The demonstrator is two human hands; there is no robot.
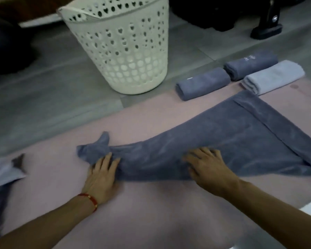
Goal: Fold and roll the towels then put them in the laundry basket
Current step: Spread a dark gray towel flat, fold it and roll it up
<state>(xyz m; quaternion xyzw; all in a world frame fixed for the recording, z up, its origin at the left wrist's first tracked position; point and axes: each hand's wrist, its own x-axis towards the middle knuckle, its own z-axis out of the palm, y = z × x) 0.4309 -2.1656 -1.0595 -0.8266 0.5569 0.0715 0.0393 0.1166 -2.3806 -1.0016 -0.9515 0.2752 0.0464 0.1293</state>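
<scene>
Head: hands [101,177] (flat) press towel [223,130].

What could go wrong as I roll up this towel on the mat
The dark grey towel lies skewed, bunched at its left end under your left hand and fanned wide at the right beyond your right hand, so the roll may come out cone-shaped or loose. Rolling forward could also bump the three rolled towels at the pink mat's far edge.

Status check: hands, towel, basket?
Left hand and right hand press flat on dark towel, half-folded. Three rolled towels beside basket. Path clear.
</scene>
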